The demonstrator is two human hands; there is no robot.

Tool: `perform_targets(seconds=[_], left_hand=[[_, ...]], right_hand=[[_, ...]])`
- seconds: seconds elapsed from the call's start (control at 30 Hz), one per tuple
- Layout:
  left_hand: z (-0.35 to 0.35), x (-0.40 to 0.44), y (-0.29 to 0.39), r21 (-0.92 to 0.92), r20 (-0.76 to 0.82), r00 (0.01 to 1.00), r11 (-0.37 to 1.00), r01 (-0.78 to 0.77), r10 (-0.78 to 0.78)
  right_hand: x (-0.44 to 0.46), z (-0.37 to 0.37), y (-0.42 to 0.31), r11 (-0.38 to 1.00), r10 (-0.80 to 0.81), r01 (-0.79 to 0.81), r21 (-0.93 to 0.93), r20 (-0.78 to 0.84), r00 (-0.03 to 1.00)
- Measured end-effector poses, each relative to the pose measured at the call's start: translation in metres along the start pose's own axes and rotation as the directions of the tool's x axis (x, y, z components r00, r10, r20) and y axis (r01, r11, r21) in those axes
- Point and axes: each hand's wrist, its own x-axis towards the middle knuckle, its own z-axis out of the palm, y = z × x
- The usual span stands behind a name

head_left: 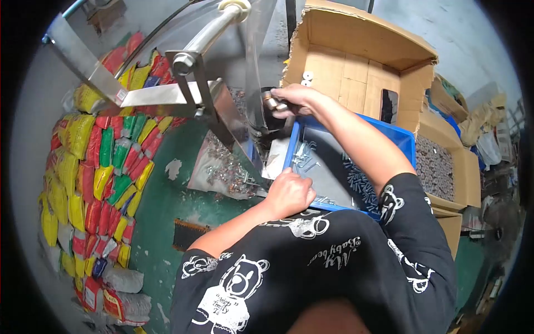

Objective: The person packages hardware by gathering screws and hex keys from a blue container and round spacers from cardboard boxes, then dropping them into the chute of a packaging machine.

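Observation:
My right hand [297, 99] reaches to the far left corner of a blue tray [413, 146]. Its fingers close on shiny metal cylindrical pieces [271, 101], held beside a dark part of the machine; their exact kind is unclear. Closed in a fist, my left hand [290, 193] rests at the tray's near left corner, and whatever lies under its fingers is hidden. Inside the tray are loose silvery bolt-like pieces [304, 156] on the left and a heap of dark bolt-like pieces [361, 181] on the right.
A metal machine frame [161, 93] stands at the left. Behind the tray, a cardboard box [347, 69] holds a phone [389, 106]. A plastic bag of small parts [219, 170] lies on the green floor. Colourful packets [105, 183] are stacked left; another box holds many small pieces [435, 167].

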Motion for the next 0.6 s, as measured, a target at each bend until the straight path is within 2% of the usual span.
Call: perform_targets(seconds=[0.03, 0.1, 0.13, 0.17, 0.2, 0.23, 0.27, 0.3, 0.33, 0.37, 0.4, 0.43, 0.47, 0.53, 0.57, 0.6], left_hand=[[0.000, 0.000, 0.001, -0.001, -0.002, 1.000, 1.000, 0.002, -0.002], [0.001, 0.000, 0.002, 0.003, -0.017, 1.000, 1.000, -0.004, 0.004], [0.003, 0.000, 0.001, -0.002, -0.036, 0.999, 1.000, -0.002, 0.002], [0.005, 0.000, 0.000, 0.007, -0.018, 1.000, 1.000, -0.001, 0.001], [0.002, 0.000, 0.002, 0.011, -0.010, 1.000, 1.000, 0.015, -0.015], [0.003, 0.000, 0.002, 0.042, -0.016, 1.000, 0.999, 0.019, -0.018], [0.004, -0.001, 0.002, 0.070, -0.019, 1.000, 0.997, 0.022, -0.020], [0.005, -0.001, 0.002, 0.071, -0.031, 0.999, 0.997, 0.016, -0.014], [0.006, -0.001, 0.001, 0.069, -0.042, 0.999, 0.998, 0.011, -0.008], [0.007, 0.000, 0.001, 0.095, -0.017, 1.000, 0.995, 0.025, -0.024], [0.007, 0.001, 0.002, 0.123, 0.008, 0.999, 0.992, 0.040, -0.042], [0.007, 0.002, 0.004, 0.109, 0.010, 0.999, 0.994, 0.030, -0.032], [0.005, 0.004, 0.006, 0.104, 0.009, 1.000, 0.994, 0.026, -0.027], [0.005, 0.004, 0.009, 0.150, 0.051, 0.997, 0.988, 0.046, -0.055], [0.006, 0.004, 0.009, 0.150, 0.059, 0.997, 0.988, 0.044, -0.053], [0.005, 0.005, 0.011, 0.160, 0.065, 0.996, 0.986, 0.048, -0.059]], right_hand=[[0.007, 0.003, 0.005, 1.000, -0.007, 0.007, 0.002, 0.004, 1.000], [0.011, -0.004, 0.014, 0.976, -0.175, 0.156, -0.155, -0.123, 0.977], [-0.003, -0.015, 0.018, 0.977, -0.177, 0.157, -0.147, -0.139, 0.974], [-0.027, -0.032, 0.029, 0.868, -0.378, 0.319, -0.380, -0.090, 0.921], [-0.052, -0.050, 0.040, 0.682, -0.542, 0.443, -0.581, 0.005, 0.840], [-0.074, -0.069, 0.054, 0.658, -0.544, 0.423, -0.623, -0.005, 0.839], [-0.096, -0.094, 0.063, 0.590, -0.483, 0.366, -0.720, 0.049, 0.875], [-0.117, -0.112, 0.076, 0.605, -0.380, 0.235, -0.761, -0.016, 0.925], [-0.129, -0.137, 0.096, 0.195, -0.515, 0.252, -0.948, 0.119, 0.849], [-0.137, -0.160, 0.115, 0.071, -0.343, 0.075, -0.995, 0.047, 0.938], [-0.158, -0.170, 0.124, -0.083, -0.164, -0.070, -0.994, -0.055, 0.985], [-0.172, -0.173, 0.131, -0.175, -0.044, -0.115, -0.978, -0.109, 0.993], [-0.178, -0.186, 0.146, -0.259, 0.002, -0.075, -0.963, -0.078, 0.997], [-0.164, -0.213, 0.193, -0.127, -0.336, -0.045, -0.991, 0.000, 0.942], [-0.140, -0.236, 0.215, 0.098, -0.390, -0.031, -0.995, -0.068, 0.918], [-0.131, -0.240, 0.218, 0.141, -0.380, -0.042, -0.989, -0.093, 0.920]])
